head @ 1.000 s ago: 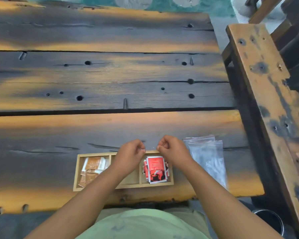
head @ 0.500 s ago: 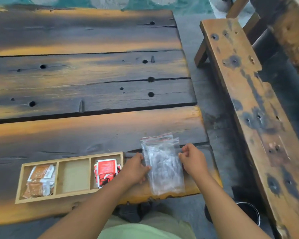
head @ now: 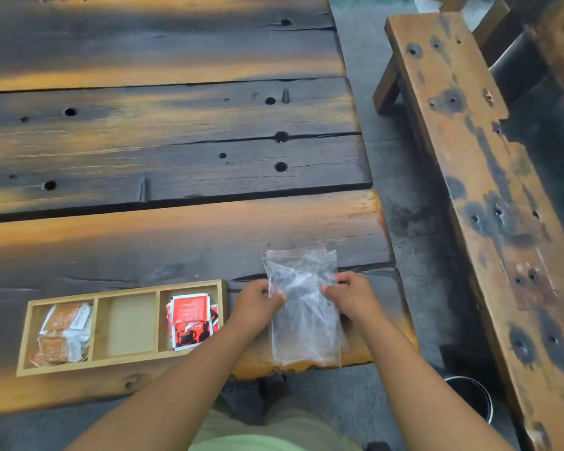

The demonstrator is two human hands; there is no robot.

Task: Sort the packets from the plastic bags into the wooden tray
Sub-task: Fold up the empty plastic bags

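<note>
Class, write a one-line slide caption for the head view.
Both hands, left and right, grip clear plastic bags beside a three-compartment wooden tray.

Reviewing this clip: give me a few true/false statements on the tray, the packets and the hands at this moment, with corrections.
1. The middle compartment of the wooden tray is empty. True.
2. The red packets lie in the tray's left compartment. False: they fill the right one; the orange-brown packets are on the left.
3. Both hands grip the clear plastic bags. True: left hand and right hand hold opposite edges.
4. The bags rest inside the tray. False: they lie on the table, right of the tray.
</note>
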